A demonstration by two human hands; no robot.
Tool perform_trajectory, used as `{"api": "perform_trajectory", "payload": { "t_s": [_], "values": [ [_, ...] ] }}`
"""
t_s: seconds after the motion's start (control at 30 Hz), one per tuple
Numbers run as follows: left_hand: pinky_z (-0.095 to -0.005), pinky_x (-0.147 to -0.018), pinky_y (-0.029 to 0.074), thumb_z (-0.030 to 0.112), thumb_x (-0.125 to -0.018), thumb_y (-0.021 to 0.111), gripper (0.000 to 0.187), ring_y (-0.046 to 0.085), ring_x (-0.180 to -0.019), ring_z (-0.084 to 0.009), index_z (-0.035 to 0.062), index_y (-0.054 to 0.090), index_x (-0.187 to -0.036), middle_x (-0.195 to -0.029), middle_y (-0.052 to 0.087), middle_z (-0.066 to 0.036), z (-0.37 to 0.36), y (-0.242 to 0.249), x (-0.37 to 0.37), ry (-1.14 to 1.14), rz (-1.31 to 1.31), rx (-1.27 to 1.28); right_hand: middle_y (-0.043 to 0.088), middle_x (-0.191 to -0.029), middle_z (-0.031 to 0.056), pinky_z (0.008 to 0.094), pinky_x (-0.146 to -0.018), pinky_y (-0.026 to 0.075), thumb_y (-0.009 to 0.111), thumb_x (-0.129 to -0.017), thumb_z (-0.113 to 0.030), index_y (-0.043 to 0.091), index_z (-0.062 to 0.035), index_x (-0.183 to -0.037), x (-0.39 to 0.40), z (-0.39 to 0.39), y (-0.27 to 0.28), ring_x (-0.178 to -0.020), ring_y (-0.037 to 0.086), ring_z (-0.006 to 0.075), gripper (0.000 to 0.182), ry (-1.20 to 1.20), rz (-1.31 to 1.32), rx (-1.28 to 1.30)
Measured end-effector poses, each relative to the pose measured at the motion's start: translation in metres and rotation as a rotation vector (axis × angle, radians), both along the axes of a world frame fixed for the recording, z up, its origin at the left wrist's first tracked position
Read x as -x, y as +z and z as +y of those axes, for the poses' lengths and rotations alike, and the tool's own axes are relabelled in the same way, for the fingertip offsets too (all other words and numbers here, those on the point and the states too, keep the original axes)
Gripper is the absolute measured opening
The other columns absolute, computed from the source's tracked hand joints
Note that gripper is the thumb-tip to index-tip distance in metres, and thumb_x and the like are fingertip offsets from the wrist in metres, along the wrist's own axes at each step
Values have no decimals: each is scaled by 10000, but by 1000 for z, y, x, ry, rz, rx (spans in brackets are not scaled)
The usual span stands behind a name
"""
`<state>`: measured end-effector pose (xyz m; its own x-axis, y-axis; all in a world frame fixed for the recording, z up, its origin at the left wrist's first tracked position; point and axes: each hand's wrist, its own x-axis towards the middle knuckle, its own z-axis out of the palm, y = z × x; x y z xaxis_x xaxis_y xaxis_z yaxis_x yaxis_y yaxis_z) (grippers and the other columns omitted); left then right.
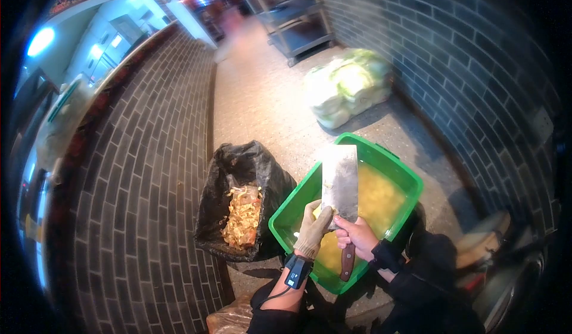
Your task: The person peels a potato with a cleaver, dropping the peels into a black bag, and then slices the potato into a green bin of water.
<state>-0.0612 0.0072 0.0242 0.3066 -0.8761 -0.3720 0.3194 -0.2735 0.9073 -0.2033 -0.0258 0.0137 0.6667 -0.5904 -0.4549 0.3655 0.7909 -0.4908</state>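
My right hand [356, 236] is closed round a cleaver [341, 182], near where its broad blade meets the brown wooden handle, which points down. The blade stands upward over a green tub [286, 210] holding cloudy liquid with yellowish pieces in it. My left hand [314, 231], in a light glove, is closed beside the lower left edge of the blade. A pale yellow piece [317, 211] shows at its fingers, partly hidden by them. Left of the tub, a black-lined bin [208, 215] holds yellow-brown peelings [241, 218].
A plastic-wrapped bundle of green-white vegetables [348, 87] lies on the floor beyond the tub. Farther back stands a wheeled shelf cart [298, 33]. Brick walls run along both sides. A round wooden item [482, 244] is at the lower right, a plastic bag [229, 317] at the bottom.
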Motion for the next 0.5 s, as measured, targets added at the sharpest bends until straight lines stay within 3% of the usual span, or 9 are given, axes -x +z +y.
{"api": "perform_trajectory", "payload": {
  "t_s": [0.23, 0.3, 0.33, 0.37, 0.43, 0.5],
  "values": [
    [-297, -676, 538, 328, -924, 652, 460, 612, -845, -128, 51, 464, -1239, -1027, 604, -66, 4, -1, -6, -22, 13, -95, 438, -639, -52, 231, -462, 362, 611, -951, -166, 518, -110, -932, 7, -6, 10, -485, 401, 51, 110, 108, 25, 19],
    [-319, -777, 533, 348, -952, 587, 440, 598, -937, -183, 62, 443, -1253, -1096, 578, -73, 6, 1, -8, -38, 201, -63, 431, -643, -57, 232, -465, 353, 591, -961, -155, 501, -113, -941, 10, -7, 9, -480, 389, 42, 102, 137, 57, 16],
    [-303, -713, 543, 307, -912, 669, 486, 616, -928, -135, 50, 437, -1254, -1067, 601, -66, 7, 7, -6, 62, 366, -62, 432, -641, -54, 232, -457, 349, 593, -949, -138, 499, -108, -935, 10, -7, 9, -479, 388, 43, 99, 146, 63, 25],
    [-303, -713, 543, 307, -912, 669, 486, 616, -928, -135, 50, 437, -1254, -1067, 601, -66, 8, 4, -7, 60, 372, -75, 433, -639, -51, 232, -450, 344, 594, -937, -122, 498, -104, -928, 10, -8, 9, -477, 387, 44, 98, 153, 68, 38],
    [-299, -779, 535, 243, -876, 722, 534, 610, -974, -140, 51, 420, -1272, -1104, 598, -75, 10, -1, -11, -146, 137, 37, 450, -637, -39, 229, -446, 348, 583, -935, -138, 508, -95, -936, 12, -7, 11, -470, 391, 51, 87, 161, 109, 70],
    [-298, -838, 518, 168, -841, 754, 565, 601, -987, -145, 41, 421, -1280, -1111, 595, -78, 11, 0, -11, -160, 111, 27, 484, -645, -22, 224, -455, 374, 570, -944, -171, 522, -82, -955, 12, -8, 8, -467, 421, 64, 102, 155, 133, 114]
  ]
}}
